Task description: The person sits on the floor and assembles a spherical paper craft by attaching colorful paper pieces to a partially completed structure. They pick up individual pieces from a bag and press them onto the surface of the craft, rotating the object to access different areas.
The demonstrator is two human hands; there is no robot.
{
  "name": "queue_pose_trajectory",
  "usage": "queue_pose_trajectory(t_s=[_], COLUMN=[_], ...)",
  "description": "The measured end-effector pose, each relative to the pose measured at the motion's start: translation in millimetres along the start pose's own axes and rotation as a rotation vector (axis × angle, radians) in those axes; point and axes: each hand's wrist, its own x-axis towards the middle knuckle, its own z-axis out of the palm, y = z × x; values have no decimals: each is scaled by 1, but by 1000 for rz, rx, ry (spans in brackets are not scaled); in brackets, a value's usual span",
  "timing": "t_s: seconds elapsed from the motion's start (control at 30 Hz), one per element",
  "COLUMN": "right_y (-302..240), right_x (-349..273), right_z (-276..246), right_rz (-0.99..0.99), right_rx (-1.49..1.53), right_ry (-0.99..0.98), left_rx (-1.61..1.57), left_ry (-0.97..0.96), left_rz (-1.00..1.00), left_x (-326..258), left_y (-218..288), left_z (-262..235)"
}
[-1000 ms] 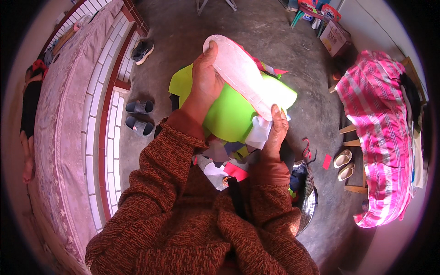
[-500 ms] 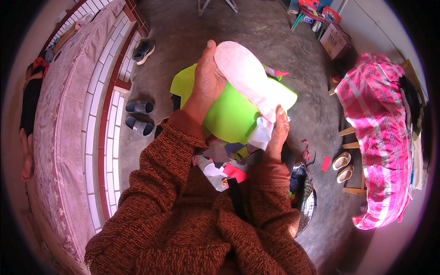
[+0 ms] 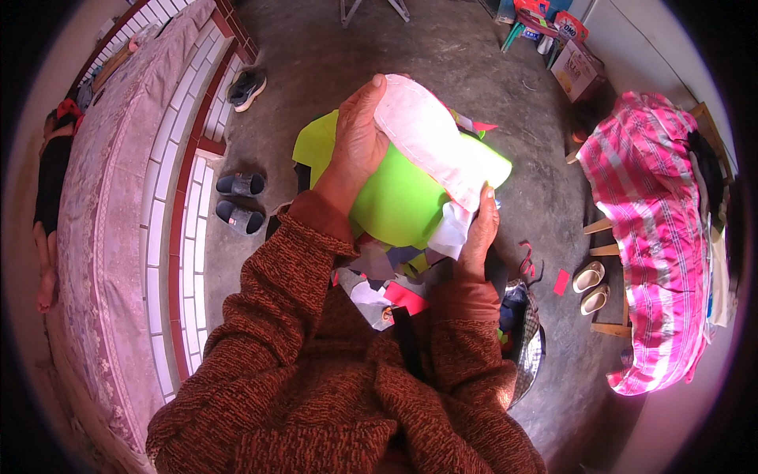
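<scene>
Between my hands is a pale pink fabric insole with a stitched line along its edge, held up at a slant. My left hand grips its upper left end, the thumb at the rim. At its lower right end, my right hand pinches it with the thumb on top. A white scrap of cloth hangs by the right hand; whether that hand holds it too, I cannot tell. Beneath the insole lies a bright lime-green sheet. Strong light washes out part of the insole.
Fabric scraps lie below the sheet. A checked bag stands to the right, near beige shoes. Dark slippers and a sneaker rest on the left. A pink plaid cloth drapes wooden furniture. Someone's bare leg shows far left.
The insole's upper end has tilted and curled slightly, and my left fingers have shifted over its rim. My right thumb has moved slightly along the lower end.
</scene>
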Motion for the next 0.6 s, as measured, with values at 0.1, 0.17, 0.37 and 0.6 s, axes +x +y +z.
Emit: queue_pose_trajectory(t_s=[0.1, 0.17, 0.37, 0.6], right_y=[0, 0, 1, 5], right_x=[0, 0, 1, 6], right_z=[2, 3, -3, -9], right_rz=[-11, -18, 14, 11], right_rx=[-5, -10, -15, -44], right_ry=[22, 23, -11, 31], left_rx=[10, 11, 17, -65], left_ry=[-8, -8, -20, -48], left_rz=[16, 23, 6, -86], left_x=[0, 1, 3, 4], left_y=[0, -1, -2, 0], left_z=[0, -2, -7, -7])
